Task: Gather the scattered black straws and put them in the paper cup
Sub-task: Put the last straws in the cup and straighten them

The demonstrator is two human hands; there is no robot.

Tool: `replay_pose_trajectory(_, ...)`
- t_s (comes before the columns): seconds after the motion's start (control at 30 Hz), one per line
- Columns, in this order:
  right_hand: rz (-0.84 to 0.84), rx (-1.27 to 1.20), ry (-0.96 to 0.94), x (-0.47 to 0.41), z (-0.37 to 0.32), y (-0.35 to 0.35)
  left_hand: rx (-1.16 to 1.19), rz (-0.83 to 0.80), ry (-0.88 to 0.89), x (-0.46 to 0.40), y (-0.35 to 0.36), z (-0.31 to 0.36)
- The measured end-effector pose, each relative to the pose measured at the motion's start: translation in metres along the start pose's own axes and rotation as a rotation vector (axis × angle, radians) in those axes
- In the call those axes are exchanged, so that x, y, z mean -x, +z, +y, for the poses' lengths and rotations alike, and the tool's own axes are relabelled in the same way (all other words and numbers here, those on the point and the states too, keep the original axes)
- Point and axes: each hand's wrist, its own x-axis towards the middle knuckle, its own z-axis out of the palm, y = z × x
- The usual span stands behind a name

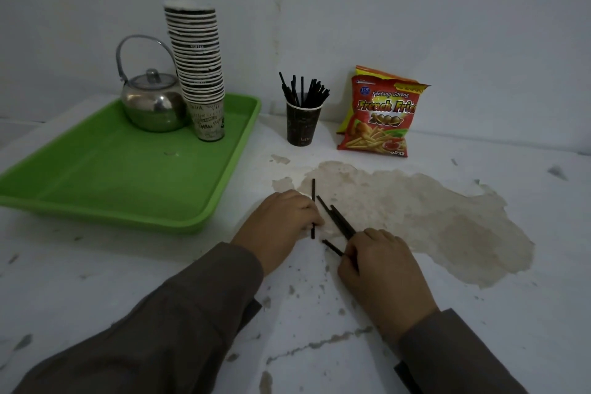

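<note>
A dark paper cup (302, 125) stands at the back of the white table with several black straws (303, 90) upright in it. My left hand (281, 224) rests on the table with its fingers closed on one black straw (313, 190) that points away from me. My right hand (380, 272) grips a few black straws (335, 217) that slant up to the left, and another short straw end (332, 247) sticks out below them. Both hands are close together, well in front of the cup.
A green tray (134, 182) at the left holds a steel kettle (153, 102) and a tall stack of paper cups (198, 73). A red snack bag (379, 115) leans on the wall right of the cup. The tabletop has a large patch of peeled paint (431, 221).
</note>
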Motion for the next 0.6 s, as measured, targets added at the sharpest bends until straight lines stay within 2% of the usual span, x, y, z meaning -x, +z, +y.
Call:
replay_pose_trajectory(0.1,-0.001,-0.116,0.030,0.001,0.002,-0.009,0.022,0.017,-0.009,-0.008,-0.004,-0.004)
replay_pose_trajectory(0.3,0.028,-0.459,0.206,-0.001,0.012,-0.022,-0.013,-0.006,0.051,-0.020,0.002,-0.009)
replay_pose_trajectory(0.43,0.137,-0.500,0.235,-0.002,0.019,-0.019,0.029,0.027,0.069,-0.027,0.004,0.007)
replay_pose_trajectory(0.6,0.217,-0.519,0.296,-0.004,0.027,-0.015,0.041,-0.070,0.130,-0.032,0.010,0.019)
